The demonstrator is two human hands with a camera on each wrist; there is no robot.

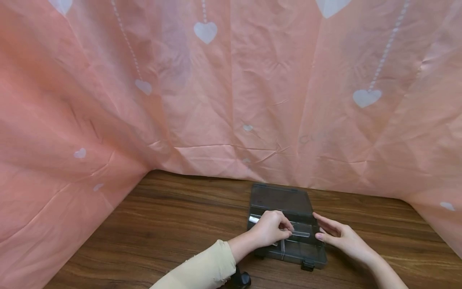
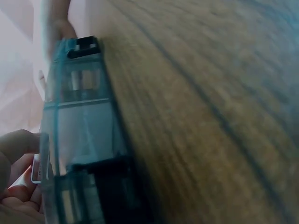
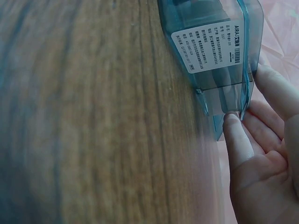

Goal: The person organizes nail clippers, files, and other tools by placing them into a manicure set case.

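The smoky translucent compartment box [image 1: 285, 228] lies flat on the wooden table [image 1: 173, 224], directly ahead of both hands, with its long axis running away from the person toward the pink heart-print backdrop [image 1: 231, 88]. Its lid appears folded open on the far side, and its dark latches [image 1: 307, 265] face the person on the near edge. The left hand [image 1: 268, 228] rests over the near-left part of the box with fingers curled, pinching a small white cylindrical piece [image 1: 254, 219] whose end protrudes to the left of the knuckles; the piece lies crosswise to the box's long axis. What the piece is cannot be told. The right hand [image 1: 337, 237] is spread, fingers nearly straight, with its fingertips [image 3: 233, 128] touching the right side wall of the box near a corner; the right wrist view shows a printed label [image 3: 210, 46] on the wall just beyond that contact. The left hand is the nearer one to the box interior, being above its compartments, whereas the right hand stays outside the wall. The left wrist view shows the dividers [image 2: 79, 100] inside the box and the left fingers [image 2: 18, 154] beside its wall, somewhat blurred.
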